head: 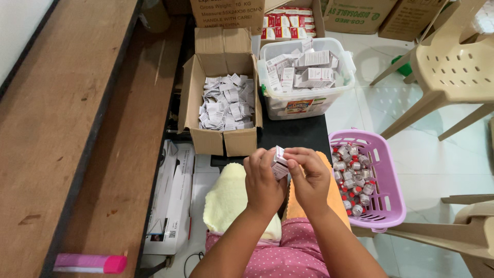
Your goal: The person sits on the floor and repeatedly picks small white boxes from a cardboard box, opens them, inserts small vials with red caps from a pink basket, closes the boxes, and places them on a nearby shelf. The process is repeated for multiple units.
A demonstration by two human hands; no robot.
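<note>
both hands [285, 177] pinch small white carton [279, 162] between fingers [296, 164], above lap

Small carton [279, 162]: matt white card. Basket [392, 206]: glossy lilac plastic, slotted. Open box [225, 140]: rough brown cardboard; bench [51, 128]: worn matt wood

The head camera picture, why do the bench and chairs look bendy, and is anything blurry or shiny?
In the head view the wide lens bows the wooden bench and the chairs at the edges; the hands and small box look sharp; soft window glare shines on the floor tiles.
</note>
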